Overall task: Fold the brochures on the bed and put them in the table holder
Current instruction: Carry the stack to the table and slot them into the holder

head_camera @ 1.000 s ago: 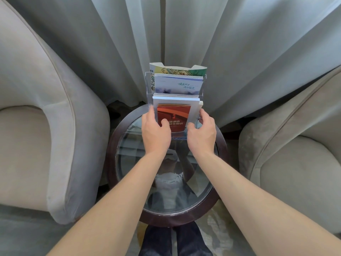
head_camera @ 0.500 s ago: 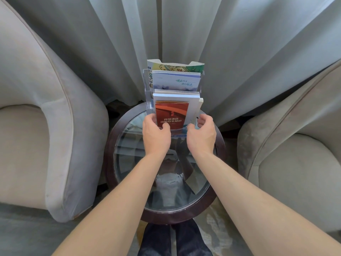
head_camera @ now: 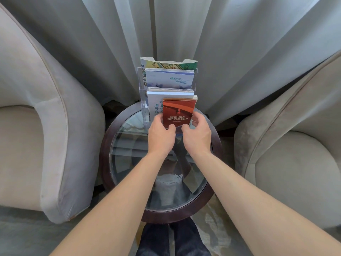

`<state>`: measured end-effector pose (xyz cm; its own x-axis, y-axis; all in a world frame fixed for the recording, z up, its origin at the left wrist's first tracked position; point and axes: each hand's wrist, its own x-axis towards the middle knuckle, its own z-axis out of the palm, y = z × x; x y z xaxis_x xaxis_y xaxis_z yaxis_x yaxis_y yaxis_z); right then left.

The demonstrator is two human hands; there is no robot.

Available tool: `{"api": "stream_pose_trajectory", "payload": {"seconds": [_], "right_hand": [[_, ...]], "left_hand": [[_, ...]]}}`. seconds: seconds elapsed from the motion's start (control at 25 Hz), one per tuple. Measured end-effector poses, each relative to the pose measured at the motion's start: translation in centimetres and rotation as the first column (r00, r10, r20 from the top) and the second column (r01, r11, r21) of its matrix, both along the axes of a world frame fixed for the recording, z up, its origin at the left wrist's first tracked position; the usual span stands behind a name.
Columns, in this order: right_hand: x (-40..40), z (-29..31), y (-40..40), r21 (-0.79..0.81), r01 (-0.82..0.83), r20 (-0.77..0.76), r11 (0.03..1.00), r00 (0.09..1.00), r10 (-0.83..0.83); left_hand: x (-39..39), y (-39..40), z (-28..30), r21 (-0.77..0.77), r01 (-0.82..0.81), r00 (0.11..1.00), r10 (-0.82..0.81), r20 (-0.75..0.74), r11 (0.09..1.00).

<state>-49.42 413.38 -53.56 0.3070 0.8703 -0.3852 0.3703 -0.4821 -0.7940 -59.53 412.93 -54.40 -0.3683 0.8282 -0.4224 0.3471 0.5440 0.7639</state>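
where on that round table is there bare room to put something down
Bare glass lies under the forearms, from the hands to the dark wooden rim. The far edge is crowded: the clear holder stands there, and the left hand and right hand pinch the red brochure.

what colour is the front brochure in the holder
Red-orange cover with pale lettering, clearest in the head view.

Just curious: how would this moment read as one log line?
hands: left and right pinch red brochure | place: holder front slot | table
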Motion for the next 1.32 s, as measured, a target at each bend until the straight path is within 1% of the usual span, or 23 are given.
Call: {"api": "stream_pose_trajectory", "payload": {"seconds": [0.16, 0.2, 0.28, 0.36, 0.4, 0.52, 0.6, 0.72, 0.92, 1.04, 1.12, 1.2, 1.32], "right_hand": [[0.8, -0.4, -0.2, -0.057, 0.0, 0.021, 0.998, 1.0, 0.001], [0.9, -0.3, -0.1, -0.054, 0.011, 0.021, 0.999, 1.0, -0.01], [1.0, 0.2, 0.2, -0.003, 0.047, 0.023, 0.999, 0.999, -0.047], [0.9, 1.1, 0.8, 0.069, 0.071, 0.032, 0.995, 0.997, -0.074], [0.7, 1.5, 1.2, 0.095, 0.069, 0.033, 0.993, 0.997, -0.072], [0.2, 2.6, 2.4, 0.108, 0.017, 0.033, 0.994, 0.999, -0.021], [0.1, 2.9, 3.1, 0.088, 0.0, 0.021, 0.996, 1.0, -0.002], [0.1, 2.8, 3.5, 0.037, 0.01, -0.006, 0.999, 1.0, -0.01], [0.0, 2.3, 3.5, 0.023, -0.002, 0.007, 1.0, 1.0, 0.002], [0.1, 2.3, 3.9, 0.02, 0.002, -0.027, 1.0, 1.0, -0.002], [0.3, 2.4, 4.2, 0.025, -0.001, -0.029, 1.0, 1.0, 0.002], [0.4, 2.5, 4.4, 0.036, -0.015, -0.003, 0.999, 1.0, 0.015], [0.3, 2.7, 4.5, 0.043, -0.023, 0.054, 0.999, 0.998, 0.021]], "left_hand": [[0.0, 0.0, -0.3, -0.016, 0.034, 0.999, -0.034, -0.003, 0.999], [-0.1, -0.1, -0.3, -0.004, 0.008, 1.0, -0.008, -0.024, 1.0], [-0.6, -0.2, 0.2, 0.055, -0.097, 0.992, 0.101, -0.075, 0.994], [-1.6, 0.3, 1.1, 0.128, -0.18, 0.977, 0.193, -0.093, 0.975], [-2.1, 0.8, 1.7, 0.145, -0.196, 0.974, 0.21, -0.09, 0.97], [-3.1, 2.1, 2.8, 0.14, -0.167, 0.983, 0.176, -0.057, 0.976], [-3.3, 2.6, 3.0, 0.134, -0.125, 0.991, 0.129, -0.019, 0.983], [-3.4, 2.9, 3.0, 0.103, -0.121, 0.993, 0.12, 0.015, 0.987], [-3.7, 3.5, 3.1, 0.045, -0.084, 0.996, 0.084, 0.001, 0.995], [-3.6, 3.9, 3.3, 0.083, -0.093, 0.991, 0.1, -0.086, 0.992], [-3.7, 4.0, 3.4, 0.069, -0.093, 0.984, 0.102, -0.149, 0.993], [-3.8, 4.0, 3.3, 0.035, -0.043, 0.965, 0.051, -0.257, 0.998], [-4.1, 4.4, 3.4, -0.025, 0.024, 0.9, -0.032, -0.435, 0.999]]}}
